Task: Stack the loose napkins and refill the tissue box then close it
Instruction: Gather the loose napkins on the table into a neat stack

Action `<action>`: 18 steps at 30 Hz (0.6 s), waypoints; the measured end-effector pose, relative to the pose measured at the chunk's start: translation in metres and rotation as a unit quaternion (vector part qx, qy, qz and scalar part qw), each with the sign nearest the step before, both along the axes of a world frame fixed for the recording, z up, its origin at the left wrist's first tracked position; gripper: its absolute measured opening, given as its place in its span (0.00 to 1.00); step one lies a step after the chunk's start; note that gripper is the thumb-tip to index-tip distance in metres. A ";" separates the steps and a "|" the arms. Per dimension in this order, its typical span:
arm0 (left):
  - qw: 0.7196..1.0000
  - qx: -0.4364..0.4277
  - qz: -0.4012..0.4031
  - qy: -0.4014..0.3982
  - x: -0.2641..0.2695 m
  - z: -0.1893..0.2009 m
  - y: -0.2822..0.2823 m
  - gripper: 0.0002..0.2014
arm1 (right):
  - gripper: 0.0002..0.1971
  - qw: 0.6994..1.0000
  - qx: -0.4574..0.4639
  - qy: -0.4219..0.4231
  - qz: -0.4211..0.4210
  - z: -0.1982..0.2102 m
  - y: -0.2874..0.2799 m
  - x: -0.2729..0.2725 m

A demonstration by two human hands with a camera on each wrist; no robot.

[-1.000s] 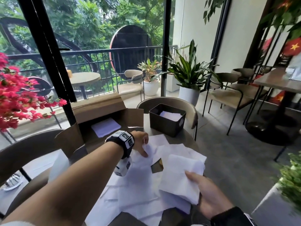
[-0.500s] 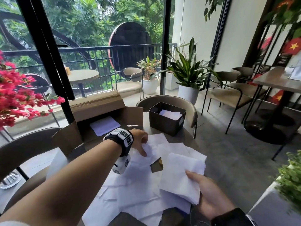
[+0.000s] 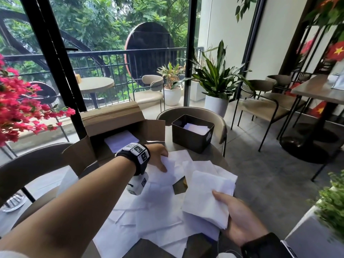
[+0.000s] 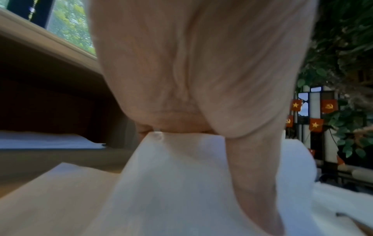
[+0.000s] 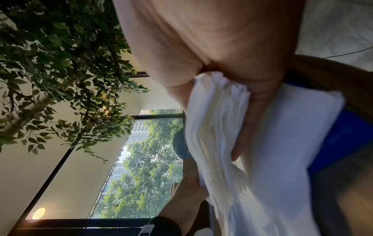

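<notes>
**Left wrist cam: a sheet nipped, a stack in the other hand**

Left wrist view shows the left hand w/ thumb and fingertips closed on the edge of one loose napkin, lifting it off the table. In the head view that hand sits at the far-left edge of the spread of napkins, just near the open cardboard box. The right hand, near-right, grips a gathered stack by its near edge, thumb on top, fingers under; right wrist view shows many layers fanned in the grip.

Risks, as I judge them: thin sheets cling, so the left pinch may drag up two or tear one; the stack is held at one edge only, so its free end could splay or slide when a sheet is added.

The tissue box, dark & open-topped w/ a few sheets inside, stands at the far side of the table, beyond and right of the left hand, well apart from the right.
</notes>
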State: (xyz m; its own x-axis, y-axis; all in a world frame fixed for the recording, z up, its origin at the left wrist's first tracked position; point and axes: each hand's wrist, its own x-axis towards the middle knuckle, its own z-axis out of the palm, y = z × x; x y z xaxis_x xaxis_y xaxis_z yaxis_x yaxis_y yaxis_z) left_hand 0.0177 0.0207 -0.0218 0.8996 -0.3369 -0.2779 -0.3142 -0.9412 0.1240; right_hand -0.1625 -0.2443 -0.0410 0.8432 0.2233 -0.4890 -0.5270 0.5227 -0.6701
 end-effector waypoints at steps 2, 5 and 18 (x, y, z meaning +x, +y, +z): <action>0.999 -0.032 -0.008 -0.003 -0.002 0.008 0.004 0.15 | 0.14 1.000 0.001 0.001 -0.003 0.001 0.000 0.001; 0.996 -0.086 0.001 -0.008 -0.012 0.022 0.014 0.15 | 0.14 1.000 0.006 -0.002 -0.004 0.002 0.001 0.003; 0.664 -0.703 0.198 0.160 -0.097 0.066 0.007 0.13 | 0.19 0.999 0.034 -0.011 0.003 0.000 0.016 0.014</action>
